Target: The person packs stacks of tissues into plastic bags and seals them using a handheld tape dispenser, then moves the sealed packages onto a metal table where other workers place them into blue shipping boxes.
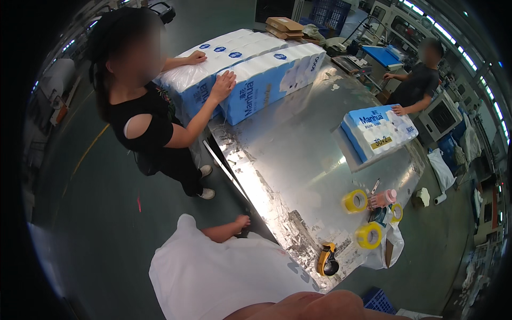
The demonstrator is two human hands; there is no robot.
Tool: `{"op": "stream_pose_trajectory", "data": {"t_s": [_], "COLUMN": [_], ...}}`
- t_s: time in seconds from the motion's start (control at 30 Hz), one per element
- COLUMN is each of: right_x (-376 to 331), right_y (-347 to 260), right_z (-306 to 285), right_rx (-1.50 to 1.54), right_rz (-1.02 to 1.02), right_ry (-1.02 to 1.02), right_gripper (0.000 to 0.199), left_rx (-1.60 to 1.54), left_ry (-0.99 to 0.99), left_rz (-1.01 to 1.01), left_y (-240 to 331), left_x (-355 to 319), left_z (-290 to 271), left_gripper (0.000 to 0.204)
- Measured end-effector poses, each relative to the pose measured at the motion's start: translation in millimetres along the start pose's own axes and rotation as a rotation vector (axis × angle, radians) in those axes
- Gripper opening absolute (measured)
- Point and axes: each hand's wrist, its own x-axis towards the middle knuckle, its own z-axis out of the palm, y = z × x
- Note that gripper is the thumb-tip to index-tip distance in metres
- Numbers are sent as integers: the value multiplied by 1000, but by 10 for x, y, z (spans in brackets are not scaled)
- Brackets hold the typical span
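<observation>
My left hand point(243, 221) is low beside the near left edge of the metal table point(277, 154). Its fingers look curled; whether anything is in them is hidden. My bare right arm point(320, 306) crosses the lower edge of the picture, its hand out of sight. Closest to that arm on the table is a yellow and black tape dispenser point(328, 260). Beyond it lie rolls of yellow tape point(369, 235) and a pink bottle point(385, 198). Large blue and white plastic-wrapped packs of paper rolls point(272, 88) stand at the far left of the table.
A person in black point(146, 128) at the left has both hands on the large packs. Across the table, another person point(413, 80) touches a smaller blue and white pack point(378, 136). Flat brown cartons point(285, 25) lie behind. A blue crate point(378, 301) stands on the floor.
</observation>
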Motion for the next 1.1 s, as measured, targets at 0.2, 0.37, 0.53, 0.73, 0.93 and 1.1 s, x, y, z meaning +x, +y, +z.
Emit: {"op": "stream_pose_trajectory", "data": {"t_s": [0.2,0.37,0.53,0.73,0.93,1.1], "right_x": [-806,-1154,-1343,-1495,-1521,-1606], "right_y": [-484,-751,-843,-864,-927,-844], "right_z": [65,69,9,55,32,54], "right_rx": [185,286,307,342,353,385], "right_rz": [-416,-485,-479,-431,-419,-384], "right_ry": [-484,-767,-841,-844,-843,-845], "right_gripper": [33,32,31,30,29,28], "left_rx": [94,244,97,-621,-635,-527], "left_ry": [-227,-729,-1351,-1299,-1379,-1498], "left_rz": [464,867,1602,2175,1998,1904], "left_y": [802,2480,3359,3379,3098,2928], "left_x": [56,-1667,-3406,-4228,-4374,-4382], "left_z": [-641,-70,-227,-119,-114,-116], "left_gripper": [20,22,17,14,18,25]}}
